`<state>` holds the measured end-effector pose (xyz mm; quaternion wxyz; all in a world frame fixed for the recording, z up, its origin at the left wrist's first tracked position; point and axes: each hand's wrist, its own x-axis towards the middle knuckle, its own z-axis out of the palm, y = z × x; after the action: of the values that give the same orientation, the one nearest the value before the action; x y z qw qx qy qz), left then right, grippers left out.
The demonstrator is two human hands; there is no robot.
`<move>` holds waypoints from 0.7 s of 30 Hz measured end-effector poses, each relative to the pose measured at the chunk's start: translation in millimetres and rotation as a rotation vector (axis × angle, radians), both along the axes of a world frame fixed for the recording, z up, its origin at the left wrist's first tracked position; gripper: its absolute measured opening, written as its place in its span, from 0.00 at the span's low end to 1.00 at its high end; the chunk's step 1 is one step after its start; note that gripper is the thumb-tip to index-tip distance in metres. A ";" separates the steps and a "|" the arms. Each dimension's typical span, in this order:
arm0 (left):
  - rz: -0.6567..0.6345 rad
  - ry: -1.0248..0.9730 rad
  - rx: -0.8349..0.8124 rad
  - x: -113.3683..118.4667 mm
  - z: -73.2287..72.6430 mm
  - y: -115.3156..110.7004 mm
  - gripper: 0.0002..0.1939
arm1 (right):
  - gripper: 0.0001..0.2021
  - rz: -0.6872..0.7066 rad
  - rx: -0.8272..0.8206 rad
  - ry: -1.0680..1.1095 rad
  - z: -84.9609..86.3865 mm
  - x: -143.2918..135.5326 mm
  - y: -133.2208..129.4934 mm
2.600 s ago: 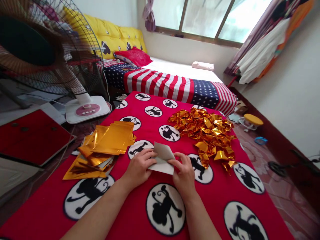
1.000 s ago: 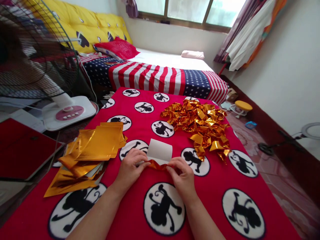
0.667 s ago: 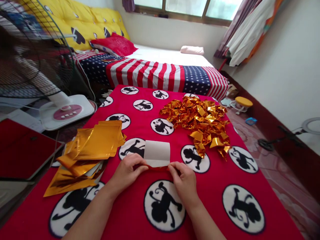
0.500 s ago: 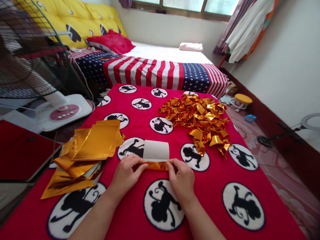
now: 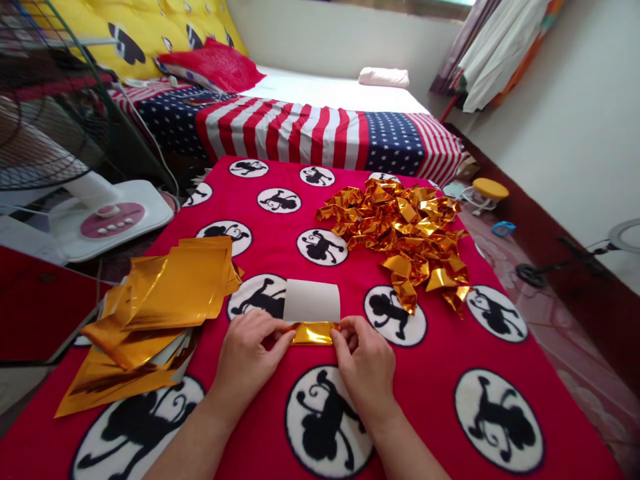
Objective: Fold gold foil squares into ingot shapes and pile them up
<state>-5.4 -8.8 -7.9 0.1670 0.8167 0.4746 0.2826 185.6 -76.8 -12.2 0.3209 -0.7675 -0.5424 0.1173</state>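
Note:
A gold foil sheet (image 5: 313, 301) lies pale side up in front of me, its near edge turned over into a shiny gold strip. My left hand (image 5: 255, 350) pinches the left end of that strip between thumb and fingers. At the right end, my right hand (image 5: 364, 357) pinches it the same way. To the left is a loose stack of flat gold sheets (image 5: 175, 287). Several folded, crumpled-looking gold foil pieces (image 5: 407, 227) are heaped at the back right.
A red cloth with monkey figures (image 5: 415, 407) covers the table. A fan (image 5: 107, 213) stands at the left beside a dark red object (image 5: 40, 307). Behind is a bed (image 5: 320, 137); a yellow stool (image 5: 491, 189) is on the floor at right.
The gold strip under my fingers looks a little wider and brighter, turned further over. Both hands stay at its ends. The view has tilted slightly downward.

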 end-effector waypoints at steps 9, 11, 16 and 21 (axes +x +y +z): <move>0.022 0.020 0.019 -2.4 -1.6 0.9 0.05 | 0.05 0.000 0.019 -0.036 0.1 -0.7 -1.5; 0.034 0.023 0.027 -2.5 -2.1 0.4 0.04 | 0.05 0.016 0.028 -0.031 0.5 -0.7 -2.2; 0.027 -0.003 0.049 -3.2 -4.1 0.7 0.04 | 0.07 0.045 0.062 -0.022 -0.1 0.3 -2.9; 0.033 0.008 0.032 -3.5 -3.5 1.1 0.04 | 0.07 0.047 0.074 -0.032 -0.5 0.8 -3.1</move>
<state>-8.9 -7.7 -11.4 0.1474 0.8125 0.4840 0.2896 186.4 -79.9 -12.7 0.3377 -0.7440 -0.5691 0.0922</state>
